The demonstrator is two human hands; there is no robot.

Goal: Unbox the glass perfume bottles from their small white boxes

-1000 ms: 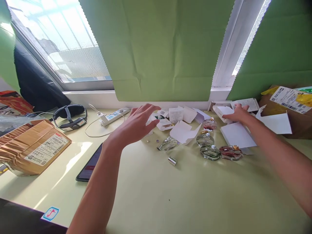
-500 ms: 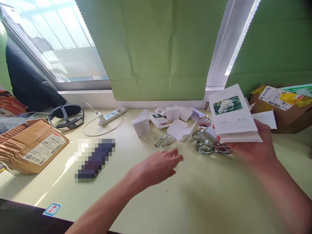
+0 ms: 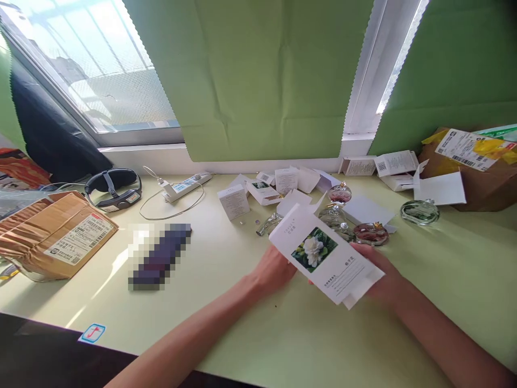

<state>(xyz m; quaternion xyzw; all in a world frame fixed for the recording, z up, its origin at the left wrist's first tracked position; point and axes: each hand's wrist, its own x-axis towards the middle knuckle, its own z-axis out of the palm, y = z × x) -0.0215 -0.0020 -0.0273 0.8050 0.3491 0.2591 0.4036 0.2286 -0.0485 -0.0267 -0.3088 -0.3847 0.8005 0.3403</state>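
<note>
A white perfume box [image 3: 323,258] printed with a white flower is tilted in front of me, a flap sticking out at its lower right end. My right hand [image 3: 375,269] grips that end, the thumb side along the upper edge. At the opposite end, my left hand [image 3: 278,272] closes on the box from below, most of its fingers hidden behind it. Just beyond lie glass perfume bottles: a clear one on its side [image 3: 267,223], a pink one [image 3: 340,192], and a red-tinted one [image 3: 370,234]. Another clear bottle [image 3: 420,212] lies to the right.
Opened white boxes [image 3: 233,202] and flaps are scattered along the back, with more boxes [image 3: 398,163] at right. Brown parcels stand at left [image 3: 76,237] and right [image 3: 464,188]. A power strip [image 3: 188,186], headset [image 3: 113,188] and pixelated dark object [image 3: 161,258] are at left.
The white box has moved left and down with my right hand, turning as it came. My left hand has come up to its near left end. The clear bottle at right is now uncovered.
</note>
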